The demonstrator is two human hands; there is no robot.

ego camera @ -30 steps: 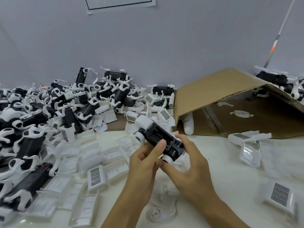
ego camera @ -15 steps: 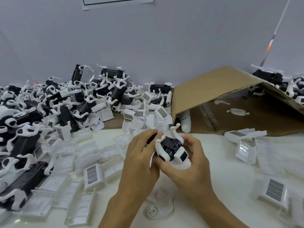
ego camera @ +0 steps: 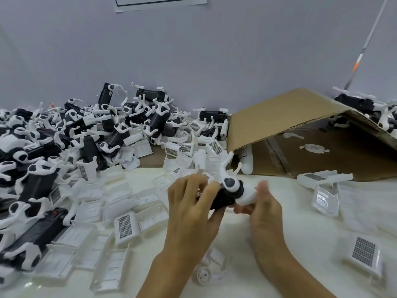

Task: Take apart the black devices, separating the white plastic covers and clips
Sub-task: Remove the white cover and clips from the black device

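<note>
Gripping a black device [ego camera: 221, 197] over the white tabletop [ego camera: 300, 229], a person works through a large batch in the head view. The left hand [ego camera: 191, 208] wraps its curled fingers round the dark body, while the right hand [ego camera: 261, 208] pinches the white cap [ego camera: 247, 195] at the device's right end; its fingertips are blurred, so the exact hold is unclear. A white pronged clip [ego camera: 227, 171] sticks up from the device, not yet removed.

Judging by the table, the job is well under way but far from finished: loose white covers [ego camera: 126, 226] lie spread just left of the hands, yet a heap of assembled devices [ego camera: 86, 136] with clips attached is banked against the wall at left. More devices [ego camera: 365, 106] sit atop a tipped cardboard box [ego camera: 290, 117] at right, with a few white parts inside it. A detached white ring-shaped piece [ego camera: 205, 275] rests near the wrists.
</note>
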